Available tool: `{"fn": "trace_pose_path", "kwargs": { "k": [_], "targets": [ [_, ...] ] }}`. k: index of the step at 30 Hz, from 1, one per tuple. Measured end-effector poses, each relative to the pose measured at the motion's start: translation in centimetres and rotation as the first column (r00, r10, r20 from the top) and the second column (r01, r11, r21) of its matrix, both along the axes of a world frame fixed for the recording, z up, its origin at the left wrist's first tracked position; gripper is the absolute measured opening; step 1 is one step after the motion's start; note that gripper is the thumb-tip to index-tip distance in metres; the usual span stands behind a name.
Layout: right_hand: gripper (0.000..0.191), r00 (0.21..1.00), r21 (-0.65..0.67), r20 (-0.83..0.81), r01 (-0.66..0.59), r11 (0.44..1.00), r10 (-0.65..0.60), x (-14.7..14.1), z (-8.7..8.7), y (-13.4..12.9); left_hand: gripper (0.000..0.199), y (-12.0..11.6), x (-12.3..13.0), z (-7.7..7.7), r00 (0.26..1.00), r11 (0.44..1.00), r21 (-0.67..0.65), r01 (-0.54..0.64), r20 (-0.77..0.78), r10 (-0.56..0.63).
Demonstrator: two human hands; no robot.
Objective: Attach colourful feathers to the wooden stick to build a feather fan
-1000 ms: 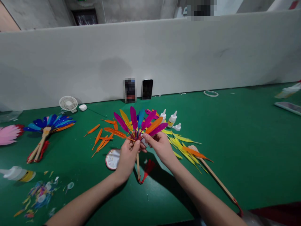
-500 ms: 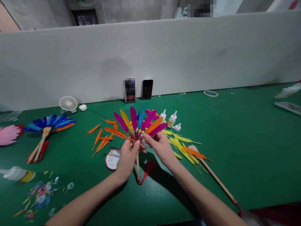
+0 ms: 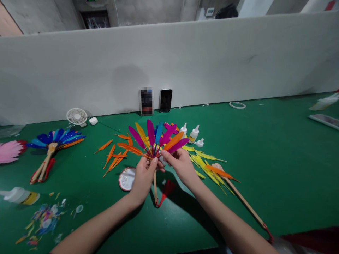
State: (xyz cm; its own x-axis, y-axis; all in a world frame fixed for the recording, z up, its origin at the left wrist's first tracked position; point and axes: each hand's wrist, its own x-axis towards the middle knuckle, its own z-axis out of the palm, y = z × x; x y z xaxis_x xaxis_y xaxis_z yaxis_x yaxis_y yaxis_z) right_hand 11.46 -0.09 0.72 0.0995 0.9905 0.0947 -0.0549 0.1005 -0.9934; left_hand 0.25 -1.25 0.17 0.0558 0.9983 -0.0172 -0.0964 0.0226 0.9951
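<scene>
Holding multicoloured feather fan (image 3: 150,135) over green table (image 3: 251,148). My left hand (image 3: 143,176): thumb and fingers pinching fan's base atop wooden handle (image 3: 155,185), red tassel (image 3: 167,189) below. My right hand (image 3: 182,165): thumb and forefinger pinching feather bases at fan's right; which quill, cannot tell. Beside left hand, red-rimmed dish (image 3: 120,181); near right hand, loose yellow feathers (image 3: 210,171).

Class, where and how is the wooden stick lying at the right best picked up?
Probably pinch the wooden stick across mid-shaft, coming from its right: it is slim and uncovered there, while yellow feathers lie on its left, an orange feather crosses near its wide far end, and red cord trails from the near end.
</scene>
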Motion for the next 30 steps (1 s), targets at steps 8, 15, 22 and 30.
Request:
{"fn": "trace_pose_path", "kwargs": {
  "k": [8, 15, 22, 30],
  "targets": [
    [0.032, 0.999, 0.0, -0.009, 0.036, 0.999, -0.036, -0.03, 0.13, -0.03, 0.02, 0.23, 0.11, -0.04, 1.0, 1.0, -0.008, -0.008, -0.014, 0.008],
    [0.03, 0.999, 0.028, -0.022, 0.042, 0.999, -0.042, 0.06, 0.22, -0.03, 0.018, 0.01, -0.04, 0.15, 0.999, 0.999, 0.011, 0.048, -0.001, -0.048],
    [0.029, 1.0, 0.035, 0.002, 0.013, 0.999, -0.013, 0.21, -0.05, -0.07, 0.017, 0.3, 0.11, -0.33, 0.998, 1.0, -0.014, 0.013, -0.054, -0.014],
    [0.028, 1.0, 0.061, 0.015, 0.006, 0.998, -0.007, 0.16, -0.21, 0.0, 0.018, 0.22, 0.12, -0.25, 0.999, 1.0, -0.004, 0.003, -0.041, -0.003]
  ]
}}
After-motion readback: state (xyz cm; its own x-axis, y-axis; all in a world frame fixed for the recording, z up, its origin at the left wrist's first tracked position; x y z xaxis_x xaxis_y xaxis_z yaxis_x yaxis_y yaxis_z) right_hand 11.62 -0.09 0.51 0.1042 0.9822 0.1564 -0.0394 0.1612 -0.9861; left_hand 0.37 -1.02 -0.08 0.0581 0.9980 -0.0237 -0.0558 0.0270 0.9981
